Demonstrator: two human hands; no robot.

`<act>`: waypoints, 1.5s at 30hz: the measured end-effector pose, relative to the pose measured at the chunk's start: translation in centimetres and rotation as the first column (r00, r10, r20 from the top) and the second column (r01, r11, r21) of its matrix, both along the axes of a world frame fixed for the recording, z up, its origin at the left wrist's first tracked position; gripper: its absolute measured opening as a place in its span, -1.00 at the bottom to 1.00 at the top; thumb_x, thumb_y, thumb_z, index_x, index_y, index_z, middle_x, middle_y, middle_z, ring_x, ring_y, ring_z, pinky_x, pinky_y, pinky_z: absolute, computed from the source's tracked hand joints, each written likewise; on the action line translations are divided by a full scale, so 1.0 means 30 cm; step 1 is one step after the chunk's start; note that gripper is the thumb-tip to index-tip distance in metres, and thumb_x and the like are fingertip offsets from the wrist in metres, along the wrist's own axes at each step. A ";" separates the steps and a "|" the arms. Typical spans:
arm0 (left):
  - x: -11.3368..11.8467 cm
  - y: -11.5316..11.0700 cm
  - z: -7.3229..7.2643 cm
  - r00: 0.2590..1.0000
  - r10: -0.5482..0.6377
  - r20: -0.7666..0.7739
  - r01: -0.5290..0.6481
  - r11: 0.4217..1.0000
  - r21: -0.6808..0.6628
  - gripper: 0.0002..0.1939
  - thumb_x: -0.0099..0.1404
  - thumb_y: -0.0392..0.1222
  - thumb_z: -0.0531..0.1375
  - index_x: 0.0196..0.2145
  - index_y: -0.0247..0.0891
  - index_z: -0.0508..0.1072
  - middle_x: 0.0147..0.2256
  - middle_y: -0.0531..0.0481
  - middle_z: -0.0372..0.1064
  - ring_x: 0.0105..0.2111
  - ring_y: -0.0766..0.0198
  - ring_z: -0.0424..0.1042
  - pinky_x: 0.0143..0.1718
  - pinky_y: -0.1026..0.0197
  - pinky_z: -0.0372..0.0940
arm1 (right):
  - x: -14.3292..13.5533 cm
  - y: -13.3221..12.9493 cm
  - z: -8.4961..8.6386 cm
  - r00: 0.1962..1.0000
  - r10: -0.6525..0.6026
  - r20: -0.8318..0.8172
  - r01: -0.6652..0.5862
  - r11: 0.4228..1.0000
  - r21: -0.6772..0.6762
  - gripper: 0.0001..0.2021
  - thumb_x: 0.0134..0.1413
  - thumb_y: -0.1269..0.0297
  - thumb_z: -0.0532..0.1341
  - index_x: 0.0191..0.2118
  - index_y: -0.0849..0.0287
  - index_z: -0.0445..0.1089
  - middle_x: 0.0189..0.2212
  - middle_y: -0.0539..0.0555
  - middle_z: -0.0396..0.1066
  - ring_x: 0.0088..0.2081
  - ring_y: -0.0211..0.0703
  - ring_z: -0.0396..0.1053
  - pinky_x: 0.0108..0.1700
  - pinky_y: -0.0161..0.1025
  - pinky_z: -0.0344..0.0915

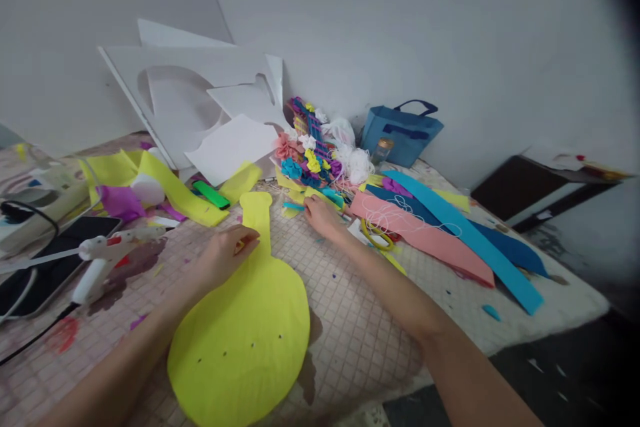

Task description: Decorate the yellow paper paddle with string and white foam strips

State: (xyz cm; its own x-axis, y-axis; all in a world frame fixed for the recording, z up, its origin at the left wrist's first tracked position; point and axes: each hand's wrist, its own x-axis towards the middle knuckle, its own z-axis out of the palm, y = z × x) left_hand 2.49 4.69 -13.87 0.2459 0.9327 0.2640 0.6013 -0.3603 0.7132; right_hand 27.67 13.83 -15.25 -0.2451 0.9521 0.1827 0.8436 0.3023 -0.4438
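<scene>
Fingers on the left hand (230, 250) are curled in over the neck of the yellow guitar-shaped cutout (240, 337), but honestly can't tell if they're pinching anything. Cutout's lying flat, neck right by those fingertips, wide body nearer the wearer. Right hand (321, 215) has its fingers bunched together at the scraps past the neck, next to a thin blue strip (293, 206); can't tell if they've got hold of it. My worry: that skinny neck could crease if the left fingers lean on it. Loose white thread (387, 213) right of the right fingers looks ready to snag on a careless sweep. And the glue gun (103, 260), left of the left fingers, could burn or smear if its nozzle's hot and an elbow bumps it.
</scene>
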 end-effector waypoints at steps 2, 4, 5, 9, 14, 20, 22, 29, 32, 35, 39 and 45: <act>-0.003 0.001 -0.003 1.000 -0.003 0.008 0.003 1.000 0.015 -0.81 0.18 -0.08 0.15 -0.34 -0.18 0.50 -0.39 -0.06 0.48 -0.41 0.19 0.44 -0.35 0.20 0.32 | 0.017 0.000 0.004 0.996 0.002 -0.089 -0.006 0.999 -0.046 -0.87 0.16 0.41 0.04 -0.22 0.21 0.31 -0.17 0.19 0.42 -0.23 -0.12 0.40 -0.20 -0.20 0.30; 0.001 0.003 -0.001 1.000 0.003 0.012 -0.003 1.000 0.010 -0.79 0.20 -0.07 0.14 -0.32 -0.19 0.50 -0.37 -0.06 0.49 -0.40 0.19 0.45 -0.35 0.19 0.33 | 0.037 -0.013 0.011 0.981 0.016 -0.191 -0.040 0.992 -0.120 -0.88 0.19 0.37 0.01 -0.22 0.20 0.27 -0.26 0.12 0.47 -0.45 -0.26 0.36 -0.39 -0.29 0.30; 0.007 0.005 0.003 1.000 0.009 0.018 -0.009 1.000 0.002 -0.78 0.20 -0.06 0.14 -0.30 -0.20 0.50 -0.35 -0.07 0.50 -0.40 0.19 0.45 -0.34 0.19 0.33 | 0.046 -0.025 0.014 0.971 0.027 -0.239 -0.066 0.985 -0.157 -0.88 0.20 0.34 0.00 -0.21 0.19 0.25 -0.29 0.09 0.48 -0.54 -0.32 0.31 -0.48 -0.33 0.27; 0.067 0.029 0.032 0.997 0.014 0.081 -0.007 0.996 -0.088 -0.72 0.17 -0.02 0.17 -0.23 -0.22 0.49 -0.27 -0.10 0.51 -0.34 0.16 0.48 -0.32 0.16 0.35 | 0.074 -0.093 0.025 0.889 0.061 -0.455 -0.198 0.945 -0.260 -0.87 0.14 0.28 0.09 -0.20 0.18 0.22 -0.34 0.04 0.50 -0.66 -0.42 0.20 -0.63 -0.42 0.17; 0.198 0.078 0.076 0.963 -0.053 0.263 0.120 0.962 -0.246 -0.64 0.05 -0.04 0.26 -0.20 -0.26 0.45 -0.25 -0.11 0.49 -0.36 0.20 0.48 -0.37 0.20 0.35 | 0.066 -0.188 0.039 0.737 0.108 -0.667 -0.384 0.879 -0.282 -0.83 0.08 0.18 0.16 -0.37 0.18 0.29 -0.43 -0.01 0.46 -0.67 -0.44 0.16 -0.65 -0.43 0.10; 0.257 0.098 0.090 0.954 0.047 0.295 0.059 0.939 -0.340 -0.83 0.06 -0.12 0.22 -0.49 -0.30 0.41 -0.60 0.03 0.36 -0.61 0.34 0.31 -0.54 0.29 0.23 | 0.060 -0.235 0.032 0.735 0.086 -0.672 -0.394 0.861 -0.321 -0.78 0.12 0.13 0.13 -0.42 0.17 0.27 -0.57 -0.09 0.36 -0.69 -0.44 0.13 -0.66 -0.44 0.06; 0.245 0.087 0.090 0.955 0.057 0.292 0.055 0.931 -0.361 -0.79 0.08 -0.08 0.22 -0.49 -0.30 0.42 -0.61 0.02 0.37 -0.62 0.36 0.30 -0.55 0.30 0.22 | 0.066 -0.235 0.023 0.707 0.026 -0.706 -0.366 0.869 -0.334 -0.77 0.09 0.11 0.15 -0.43 0.17 0.26 -0.64 -0.12 0.27 -0.69 -0.42 0.12 -0.66 -0.44 0.04; 0.220 0.046 0.087 0.918 0.127 0.376 0.077 0.873 -0.482 -0.65 0.07 0.08 0.24 -0.37 -0.29 0.40 -0.51 0.00 0.43 -0.53 0.31 0.40 -0.50 0.30 0.29 | 0.053 -0.253 0.018 0.643 -0.018 -0.766 -0.350 0.882 -0.315 -0.77 0.01 0.11 0.23 -0.37 0.16 0.27 -0.65 -0.14 0.23 -0.67 -0.38 0.16 -0.61 -0.40 0.10; 0.227 0.042 0.075 0.927 0.118 0.356 0.079 0.867 -0.492 -0.62 0.03 0.08 0.28 -0.36 -0.28 0.39 -0.51 0.01 0.43 -0.54 0.32 0.39 -0.50 0.30 0.29 | 0.033 -0.277 0.035 0.692 0.070 -0.718 -0.269 0.949 -0.167 -0.80 -0.02 0.17 0.26 -0.39 0.15 0.25 -0.58 -0.11 0.24 -0.59 -0.36 0.21 -0.54 -0.38 0.13; 0.225 0.042 0.059 0.930 0.101 0.353 0.078 0.885 -0.459 -0.67 -0.01 0.01 0.31 -0.40 -0.28 0.39 -0.53 0.05 0.40 -0.54 0.33 0.37 -0.49 0.30 0.29 | 0.022 -0.294 0.046 0.776 0.195 -0.600 -0.221 0.975 0.032 -0.85 -0.04 0.25 0.26 -0.45 0.17 0.28 -0.50 -0.07 0.25 -0.49 -0.34 0.21 -0.45 -0.37 0.14; 0.206 0.039 0.052 0.922 0.053 0.383 0.128 0.894 -0.430 -0.73 -0.06 -0.09 0.32 -0.44 -0.27 0.39 -0.52 0.05 0.41 -0.49 0.28 0.42 -0.45 0.26 0.31 | 0.031 -0.289 0.041 0.725 0.062 -0.686 -0.153 0.986 -0.072 -0.84 0.00 0.20 0.22 -0.40 0.16 0.28 -0.55 -0.10 0.21 -0.57 -0.36 0.17 -0.54 -0.38 0.11; 0.198 0.024 0.074 0.899 0.088 0.430 0.118 0.896 -0.429 -0.62 0.05 0.06 0.29 -0.31 -0.31 0.42 -0.32 -0.12 0.49 -0.31 0.19 0.48 -0.29 0.19 0.37 | 0.048 -0.274 0.038 0.572 -0.125 -0.810 -0.155 0.954 -0.257 -0.77 0.02 0.11 0.19 -0.39 0.14 0.19 -0.62 -0.15 0.20 -0.70 -0.41 0.08 -0.70 -0.43 0.00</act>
State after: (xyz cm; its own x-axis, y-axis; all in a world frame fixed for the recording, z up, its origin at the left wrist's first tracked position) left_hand 8.42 5.41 -11.65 0.2193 0.9720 -0.0847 0.1966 0.0410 0.9796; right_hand 29.12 5.60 -14.11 -0.1412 0.9887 0.0502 0.0784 0.0617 -0.9950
